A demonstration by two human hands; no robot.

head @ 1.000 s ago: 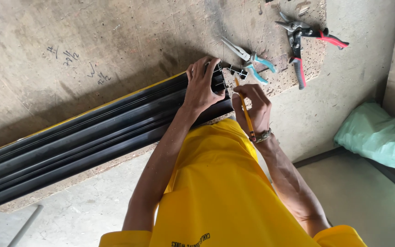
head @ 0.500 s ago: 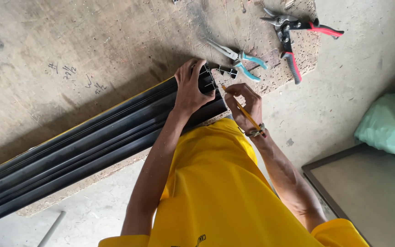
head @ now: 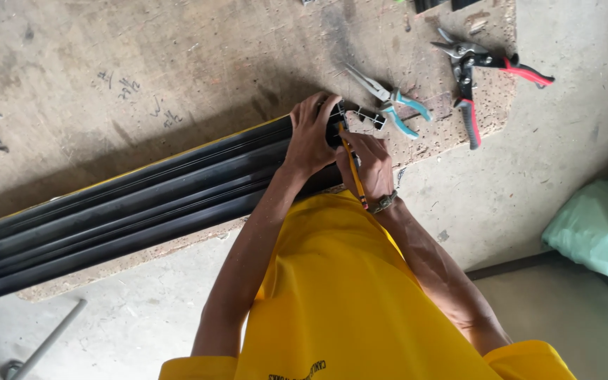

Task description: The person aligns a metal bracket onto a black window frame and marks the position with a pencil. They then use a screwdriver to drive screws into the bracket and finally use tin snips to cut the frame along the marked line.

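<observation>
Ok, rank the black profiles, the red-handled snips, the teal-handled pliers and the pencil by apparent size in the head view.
1. black profiles
2. red-handled snips
3. teal-handled pliers
4. pencil, though the right hand hides part of it, so its place against the pliers is unsure.

Workshop: scarred workbench (head: 142, 63), pliers (head: 388, 98), snips (head: 476, 67), concrete floor (head: 501, 190).

Matt black profiles (head: 142, 204), rough chipboard (head: 107, 70)
</observation>
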